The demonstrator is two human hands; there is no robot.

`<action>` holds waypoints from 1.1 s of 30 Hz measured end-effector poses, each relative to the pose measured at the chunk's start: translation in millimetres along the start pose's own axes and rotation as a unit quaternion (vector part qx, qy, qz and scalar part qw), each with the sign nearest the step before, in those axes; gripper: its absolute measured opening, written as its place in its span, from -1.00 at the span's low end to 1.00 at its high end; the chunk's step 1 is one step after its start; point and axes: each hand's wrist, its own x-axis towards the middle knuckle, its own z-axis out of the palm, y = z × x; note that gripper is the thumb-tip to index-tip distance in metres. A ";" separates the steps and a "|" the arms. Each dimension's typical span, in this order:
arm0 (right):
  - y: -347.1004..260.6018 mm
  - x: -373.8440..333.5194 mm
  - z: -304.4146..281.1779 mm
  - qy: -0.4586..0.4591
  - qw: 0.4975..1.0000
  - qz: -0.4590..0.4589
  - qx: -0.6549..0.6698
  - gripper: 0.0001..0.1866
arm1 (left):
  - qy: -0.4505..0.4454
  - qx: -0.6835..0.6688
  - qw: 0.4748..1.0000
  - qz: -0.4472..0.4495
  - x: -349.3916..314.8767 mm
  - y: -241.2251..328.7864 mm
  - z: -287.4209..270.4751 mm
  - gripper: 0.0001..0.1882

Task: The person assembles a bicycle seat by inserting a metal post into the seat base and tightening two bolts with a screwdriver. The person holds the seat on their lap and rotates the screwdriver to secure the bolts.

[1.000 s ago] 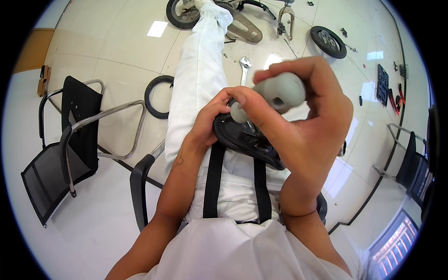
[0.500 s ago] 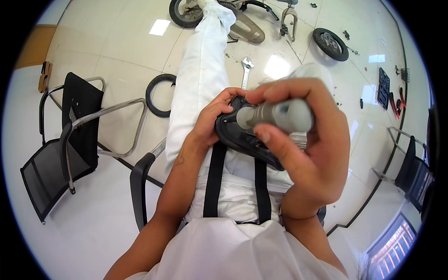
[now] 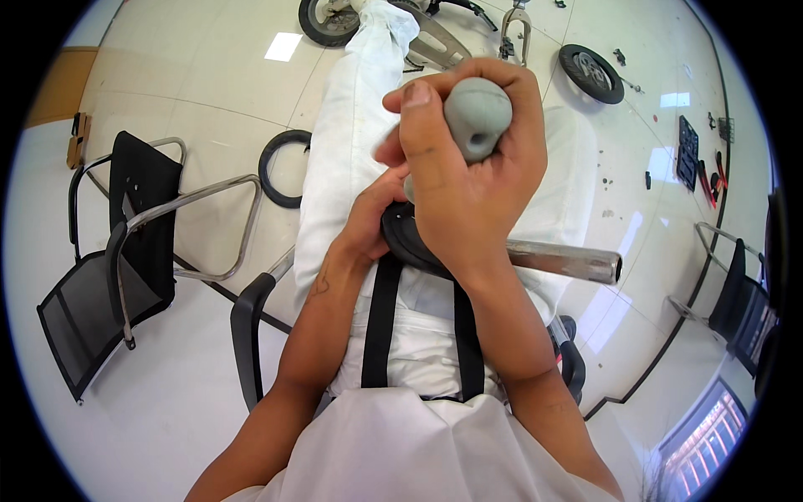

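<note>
The right hand (image 3: 468, 180) has lifted and turned since half a second ago, so the round end of the grey handle (image 3: 478, 117) now faces up at the camera. On the floor sit a black chair (image 3: 109, 268), a loose tire (image 3: 280, 167) and a small wheel (image 3: 592, 74). A black round part (image 3: 410, 243) rests on the person's lap with a metal tube (image 3: 565, 261) sticking out. The left hand (image 3: 372, 213) is curled around that part. The right hand is squeezed tight around the grey handle.

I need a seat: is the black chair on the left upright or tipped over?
Upright. The black chair stands on its metal frame on the tiled floor, backrest raised and mesh seat level.
</note>
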 end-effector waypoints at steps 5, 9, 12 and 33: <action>5.3 -4.3 4.8 0.041 0.992 -0.079 -0.086 -0.71 | 0.023 -0.004 1.000 0.004 0.6 3.1 4.1 -0.38; 8.0 -6.4 4.3 0.009 0.999 -0.046 0.009 -0.64 | -0.015 0.002 1.000 0.013 0.1 -2.4 -2.2 -0.39; 5.0 -3.9 -3.8 -0.053 0.996 -0.006 0.073 -0.57 | -0.042 -0.023 0.999 0.011 -0.8 0.5 2.0 -0.41; 6.5 -14.5 -16.8 0.101 0.994 -0.027 -0.032 -0.66 | -0.018 0.005 0.999 0.029 -2.2 -1.0 -0.3 -0.49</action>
